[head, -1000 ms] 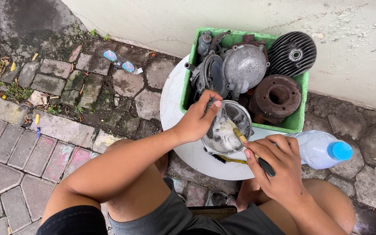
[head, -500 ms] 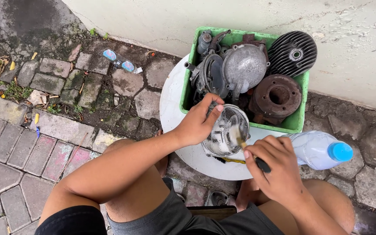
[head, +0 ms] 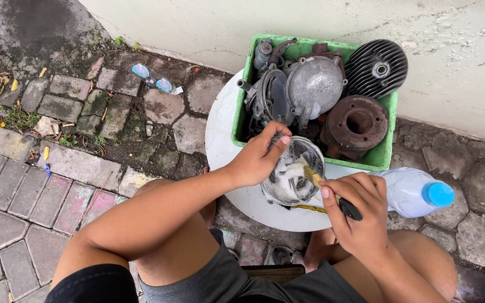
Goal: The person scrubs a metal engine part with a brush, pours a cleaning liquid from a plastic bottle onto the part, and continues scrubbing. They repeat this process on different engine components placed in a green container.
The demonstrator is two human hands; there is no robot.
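My left hand [head: 258, 158] grips the rim of a round metal engine cover [head: 290, 175], tilted over a white round tray [head: 225, 134]. The cover's hollow inside is wet and foamy. My right hand [head: 359, 210] holds a small brush [head: 324, 188] with a black handle, its bristles pressed into the cover's inside. Both hands work close together above my knees.
A green plastic basket [head: 385, 154] behind the cover holds several dirty engine parts, including a finned cylinder head [head: 376, 67] and a rusty round part [head: 356, 126]. A plastic bottle with a blue cap [head: 416, 193] lies at the right. Paving stones surround me; a pale wall stands behind.
The brush has shifted slightly inside the cover, and my right hand has moved a little. My left hand keeps its grip on the rim.
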